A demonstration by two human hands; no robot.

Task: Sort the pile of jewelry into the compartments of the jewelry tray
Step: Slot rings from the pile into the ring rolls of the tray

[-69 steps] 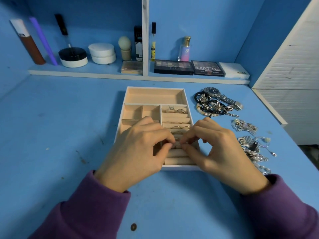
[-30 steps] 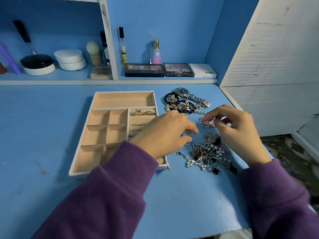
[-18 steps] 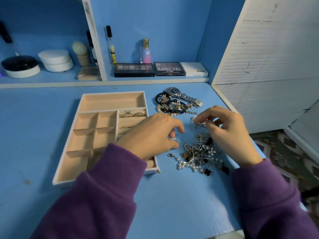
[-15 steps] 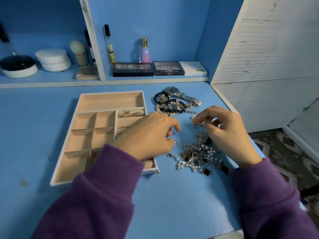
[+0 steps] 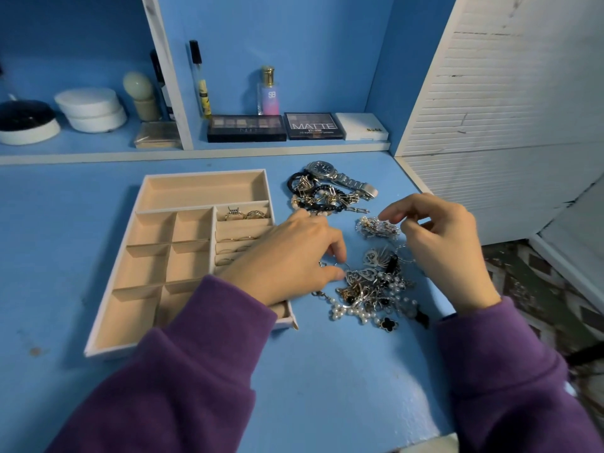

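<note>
The jewelry tray (image 5: 201, 174) lies on the blue surface (image 5: 330, 374), a little left of the middle of the frame. On its right side are soft rolls, and rings (image 5: 243, 214) sit in the slots between them. Two thick ones are in the top slot and thin ones are in the slots below.

The rest of the jewelry lies on the surface just right of the tray, in three heaps. The top heap (image 5: 318, 199) has a silver watch (image 5: 323, 170) and black bead bands. Below it is a small shiny clump (image 5: 376, 227). Lowest is the big heap (image 5: 371, 289), with white pearls, silver charms and a black clover charm (image 5: 389, 323).

The left hand (image 5: 287, 256) reaches over the lower right corner of the tray to the left edge of the big heap. Its fingers (image 5: 338, 253) are bent, and the thumb and first finger pinch a thin silver hoop (image 5: 343, 267) there.

The right hand (image 5: 447, 250) is at the right of the frame, next to the small clump. It is loosely bent, with the thumb and first finger apart, and it holds nothing. The first fingertip is right over the clump, but I cannot tell if it touches.

Both arms have purple sleeves (image 5: 183, 387).

Along the top of the frame is a shelf (image 5: 228, 152) with two dark makeup boxes (image 5: 246, 128), a white box (image 5: 361, 126), a pink bottle (image 5: 269, 93) and round white jars (image 5: 90, 109).
</note>
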